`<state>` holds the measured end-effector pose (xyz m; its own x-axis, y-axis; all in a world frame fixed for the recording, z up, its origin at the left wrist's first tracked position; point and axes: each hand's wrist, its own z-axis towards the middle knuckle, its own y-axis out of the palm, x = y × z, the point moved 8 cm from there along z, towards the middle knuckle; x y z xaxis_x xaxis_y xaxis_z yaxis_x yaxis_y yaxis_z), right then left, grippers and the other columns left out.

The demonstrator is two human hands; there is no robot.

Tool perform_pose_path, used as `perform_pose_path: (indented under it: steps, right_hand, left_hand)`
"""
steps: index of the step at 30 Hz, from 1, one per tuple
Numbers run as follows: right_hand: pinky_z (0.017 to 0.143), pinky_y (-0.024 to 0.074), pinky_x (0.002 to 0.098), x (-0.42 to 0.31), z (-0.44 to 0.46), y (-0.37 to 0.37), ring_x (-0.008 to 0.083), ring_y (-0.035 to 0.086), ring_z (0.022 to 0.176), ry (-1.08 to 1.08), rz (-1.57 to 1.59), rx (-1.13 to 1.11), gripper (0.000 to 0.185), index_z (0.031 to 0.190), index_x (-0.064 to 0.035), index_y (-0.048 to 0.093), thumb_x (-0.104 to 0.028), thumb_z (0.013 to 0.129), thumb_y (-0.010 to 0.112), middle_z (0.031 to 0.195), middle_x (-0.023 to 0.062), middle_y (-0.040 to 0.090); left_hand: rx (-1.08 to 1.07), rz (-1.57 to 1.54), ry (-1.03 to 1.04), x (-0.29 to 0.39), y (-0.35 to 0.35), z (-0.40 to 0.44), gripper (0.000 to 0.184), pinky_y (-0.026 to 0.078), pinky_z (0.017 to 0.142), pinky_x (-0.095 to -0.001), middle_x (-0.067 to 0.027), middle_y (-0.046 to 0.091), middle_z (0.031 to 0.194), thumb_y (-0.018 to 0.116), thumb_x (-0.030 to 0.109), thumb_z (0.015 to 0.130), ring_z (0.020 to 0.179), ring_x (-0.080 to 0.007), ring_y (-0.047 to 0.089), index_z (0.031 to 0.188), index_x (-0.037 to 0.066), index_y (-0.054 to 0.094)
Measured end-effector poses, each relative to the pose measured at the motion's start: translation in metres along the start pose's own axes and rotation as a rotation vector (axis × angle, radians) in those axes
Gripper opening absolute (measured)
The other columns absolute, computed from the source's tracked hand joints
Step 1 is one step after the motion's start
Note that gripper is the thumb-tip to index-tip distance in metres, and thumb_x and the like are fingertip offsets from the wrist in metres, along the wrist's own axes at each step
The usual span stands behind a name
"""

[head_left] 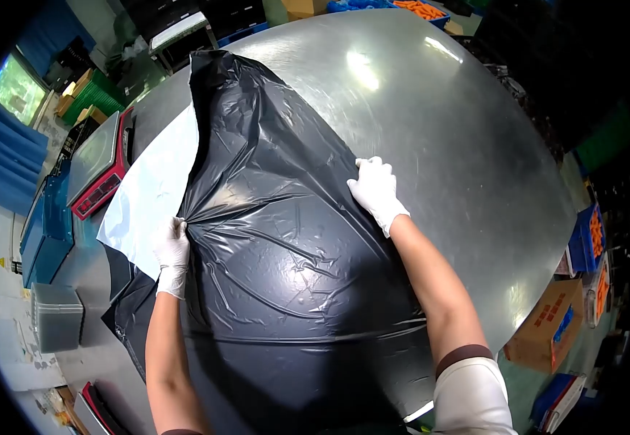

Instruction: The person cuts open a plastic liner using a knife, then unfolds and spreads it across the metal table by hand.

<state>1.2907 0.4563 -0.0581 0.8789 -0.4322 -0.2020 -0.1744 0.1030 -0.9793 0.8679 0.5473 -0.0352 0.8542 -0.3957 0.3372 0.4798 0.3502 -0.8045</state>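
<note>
A large black plastic sheet lies wrinkled over the metal table. My left hand, in a white glove, is closed on the sheet's left edge, and creases fan out from its fingers. Beside and partly under that edge is a white sheet. My right hand, also gloved in white, rests at the right edge of the black sheet with its fingers bent; whether it pinches the plastic cannot be made out.
The metal table extends right. At the left are a red-framed scale, a blue device and stacked clear containers. A cardboard box and a blue crate of orange items stand beyond the right edge.
</note>
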Motion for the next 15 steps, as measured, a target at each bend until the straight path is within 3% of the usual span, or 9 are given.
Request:
perform_pose_path:
  steps: [3, 7, 15]
  right_hand:
    - [0.084, 0.049, 0.0422, -0.007, 0.001, -0.011, 0.0312, 0.053, 0.104, 0.001, -0.005, -0.028, 0.045, 0.107, 0.0053, 0.058, -0.032, 0.082, 0.062, 0.106, 0.0168, 0.055]
    - [0.086, 0.0497, 0.0428, -0.004, 0.005, -0.005, 0.0347, 0.054, 0.106, 0.019, 0.032, -0.142, 0.044, 0.107, 0.0095, 0.056, -0.027, 0.083, 0.06, 0.11, 0.0201, 0.056]
    - [0.086, 0.0506, 0.0418, 0.005, 0.006, 0.011, 0.0383, 0.059, 0.102, 0.016, 0.148, -0.236, 0.043, 0.108, 0.0074, 0.057, -0.026, 0.081, 0.061, 0.11, 0.0227, 0.059]
  left_hand:
    - [0.026, 0.131, 0.12, 0.007, -0.004, 0.002, 0.011, 0.047, 0.068, -0.0384, -0.0115, 0.061, 0.074, 0.068, 0.003, 0.075, 0.073, -0.0302, 0.06, 0.081, 0.006, 0.059]
    - [0.067, 0.024, 0.111, 0.005, -0.007, 0.002, 0.009, 0.047, 0.065, -0.0399, -0.0129, 0.062, 0.074, 0.067, 0.002, 0.075, 0.07, -0.0319, 0.06, 0.079, 0.005, 0.059]
    - [0.074, -0.045, 0.091, 0.016, -0.029, 0.0, 0.008, 0.045, 0.062, -0.0401, -0.0152, 0.058, 0.07, 0.066, -0.001, 0.075, 0.065, -0.0331, 0.057, 0.078, 0.002, 0.058]
